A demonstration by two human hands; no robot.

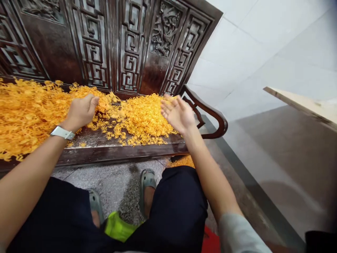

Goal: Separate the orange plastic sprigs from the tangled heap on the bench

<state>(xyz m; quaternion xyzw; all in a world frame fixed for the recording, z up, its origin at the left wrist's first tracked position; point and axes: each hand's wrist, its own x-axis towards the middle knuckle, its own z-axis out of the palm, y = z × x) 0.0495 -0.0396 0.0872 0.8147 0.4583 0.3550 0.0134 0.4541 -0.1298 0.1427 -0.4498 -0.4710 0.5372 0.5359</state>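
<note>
Small yellow-orange pieces with thin, leg-like prongs lie in heaps on a dark wooden bench. My left hand (83, 109), wearing a pale watch (62, 132), is at the right side of the large left heap (28, 112). Its fingers are curled in and turned away, so what they hold, if anything, is hidden. Beside the right end of the smaller heap (147, 117) is my right hand (177, 111), slightly blurred, palm turned toward the pieces and fingers apart. Loose pieces (112, 121) are scattered between the two heaps.
A carved bench back (113, 45) rises behind the heaps, and a curved armrest (222, 124) stands at the right end. More orange pieces (184, 161) show below the bench edge. A bright green object (118, 226) sits between my feet. A wooden board (302, 105) juts in at right.
</note>
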